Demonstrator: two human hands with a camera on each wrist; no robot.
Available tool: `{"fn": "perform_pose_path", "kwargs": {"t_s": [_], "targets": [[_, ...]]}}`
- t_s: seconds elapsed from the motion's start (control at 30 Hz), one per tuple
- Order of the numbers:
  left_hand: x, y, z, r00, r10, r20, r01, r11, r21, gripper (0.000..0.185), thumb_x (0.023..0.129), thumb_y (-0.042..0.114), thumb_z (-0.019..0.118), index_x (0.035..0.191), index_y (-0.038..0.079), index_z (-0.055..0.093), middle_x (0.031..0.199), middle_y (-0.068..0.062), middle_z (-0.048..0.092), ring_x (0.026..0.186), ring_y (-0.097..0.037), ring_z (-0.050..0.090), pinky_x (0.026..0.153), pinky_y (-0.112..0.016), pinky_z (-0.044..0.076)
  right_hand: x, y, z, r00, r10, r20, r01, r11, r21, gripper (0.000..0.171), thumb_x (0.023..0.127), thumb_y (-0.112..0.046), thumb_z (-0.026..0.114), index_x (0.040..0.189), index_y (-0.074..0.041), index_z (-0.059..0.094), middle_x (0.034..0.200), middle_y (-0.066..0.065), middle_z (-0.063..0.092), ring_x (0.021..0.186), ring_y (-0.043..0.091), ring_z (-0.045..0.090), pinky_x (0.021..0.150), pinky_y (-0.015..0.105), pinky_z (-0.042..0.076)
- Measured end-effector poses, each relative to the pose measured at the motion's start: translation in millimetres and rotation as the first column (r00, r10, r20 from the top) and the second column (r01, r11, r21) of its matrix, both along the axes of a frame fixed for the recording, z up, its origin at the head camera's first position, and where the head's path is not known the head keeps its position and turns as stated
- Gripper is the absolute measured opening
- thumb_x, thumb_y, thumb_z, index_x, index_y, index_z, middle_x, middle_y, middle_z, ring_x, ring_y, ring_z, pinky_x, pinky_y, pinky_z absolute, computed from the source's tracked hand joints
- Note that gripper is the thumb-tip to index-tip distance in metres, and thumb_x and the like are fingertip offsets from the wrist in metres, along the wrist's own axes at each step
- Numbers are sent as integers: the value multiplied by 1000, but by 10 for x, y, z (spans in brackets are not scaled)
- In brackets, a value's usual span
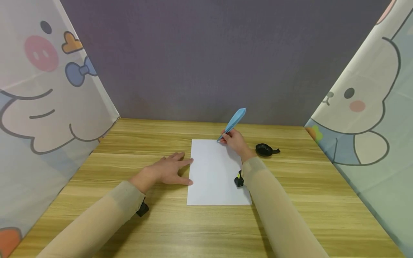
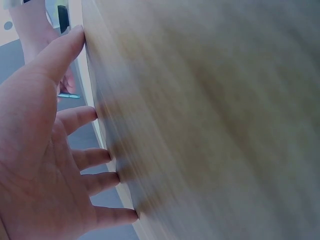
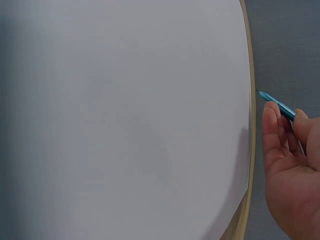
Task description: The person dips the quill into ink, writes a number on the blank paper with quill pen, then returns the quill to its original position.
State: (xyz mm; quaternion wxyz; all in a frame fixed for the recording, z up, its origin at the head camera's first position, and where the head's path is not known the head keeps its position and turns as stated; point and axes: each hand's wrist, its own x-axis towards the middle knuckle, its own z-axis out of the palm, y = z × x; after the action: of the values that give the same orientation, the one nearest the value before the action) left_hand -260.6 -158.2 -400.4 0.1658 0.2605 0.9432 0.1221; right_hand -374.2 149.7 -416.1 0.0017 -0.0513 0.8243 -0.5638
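A blank white sheet of paper (image 1: 213,175) lies on the wooden table. My right hand (image 1: 235,140) pinches a blue feather-topped pen (image 1: 237,117) over the sheet's far edge, its tip pointing down and left. In the right wrist view the pen's teal barrel (image 3: 281,106) sits between thumb and fingers; whether its tip touches the paper I cannot tell. My left hand (image 1: 171,169) has its fingers spread, with thumb and index fingertip at the sheet's left edge. From the left wrist, the left fingers (image 2: 90,157) reach down to the table surface.
A small black object with a short strap (image 1: 264,149) lies on the table (image 1: 155,229) right of the paper. A grey panel (image 1: 206,64) stands behind the table, and cartoon-printed cloths hang at the left (image 1: 48,89) and right (image 1: 371,118).
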Motion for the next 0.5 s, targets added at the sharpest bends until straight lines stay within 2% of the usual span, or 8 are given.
{"fn": "perform_pose_path", "kwargs": {"t_s": [0.23, 0.5], "targets": [[-8, 2, -4, 1000, -1, 1, 1, 1000, -2, 98, 97, 73, 69, 175, 26, 34, 184, -21, 16, 169, -51, 16, 128, -82, 19, -36, 6, -18, 1000, 0, -3, 0, 999, 43, 29, 117, -10, 52, 135, 10, 62, 124, 29, 73, 103, 25, 74, 94, 30, 62], [-2, 0, -7, 1000, -4, -7, 4, 1000, -3, 98, 97, 73, 69, 175, 25, 34, 183, -21, 17, 169, -51, 17, 127, -83, 20, -36, -5, -20, 1000, 2, 0, -2, 999, 44, 28, 117, -8, 49, 135, 10, 62, 123, 30, 72, 100, 22, 73, 87, 23, 61]]}}
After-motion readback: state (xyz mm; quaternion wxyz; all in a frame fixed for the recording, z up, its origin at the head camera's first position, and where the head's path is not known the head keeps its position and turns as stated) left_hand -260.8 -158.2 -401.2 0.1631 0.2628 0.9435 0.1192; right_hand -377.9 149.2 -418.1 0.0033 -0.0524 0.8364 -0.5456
